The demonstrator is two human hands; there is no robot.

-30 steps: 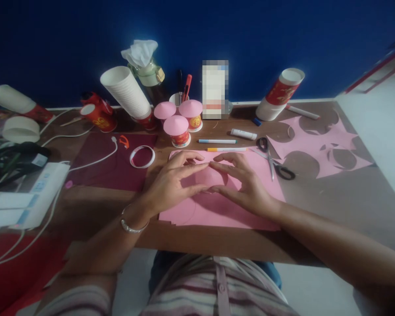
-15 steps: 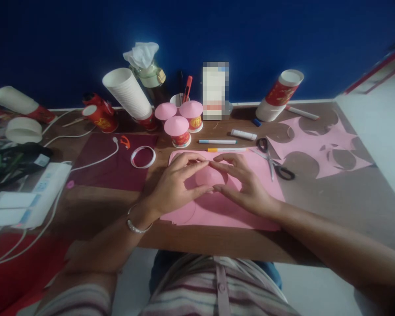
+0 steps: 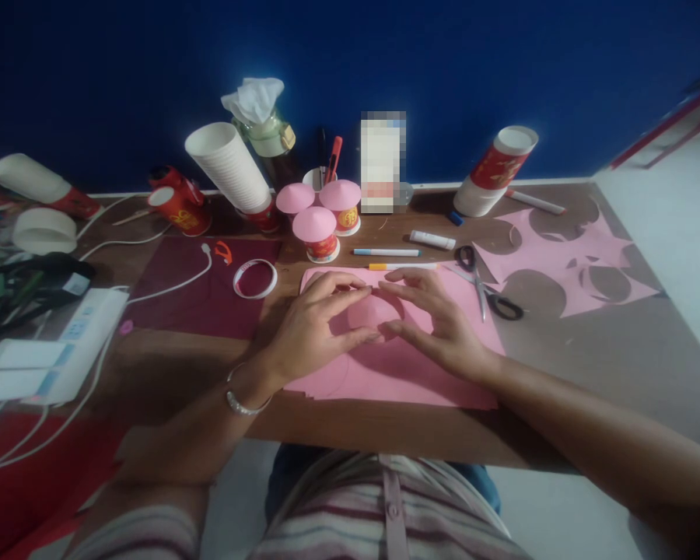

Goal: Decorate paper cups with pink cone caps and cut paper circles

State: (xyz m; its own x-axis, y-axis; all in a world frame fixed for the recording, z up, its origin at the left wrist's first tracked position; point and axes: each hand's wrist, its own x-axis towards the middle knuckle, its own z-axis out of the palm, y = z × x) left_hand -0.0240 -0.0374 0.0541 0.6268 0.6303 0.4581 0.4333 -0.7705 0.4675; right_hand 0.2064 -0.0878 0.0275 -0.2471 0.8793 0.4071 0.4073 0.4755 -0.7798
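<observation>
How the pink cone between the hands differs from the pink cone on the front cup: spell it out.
Place: the near cone is over pink paper, between the left hand and right hand; the far cone tops a red cup.
Visibility: the hands partly hide the near cone's edge; no hand covers the far cone.
Shared: both are pink and shaped as shallow cones.

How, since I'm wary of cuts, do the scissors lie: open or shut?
Open: the scissors have their blades spread and their black handles well apart.
</observation>
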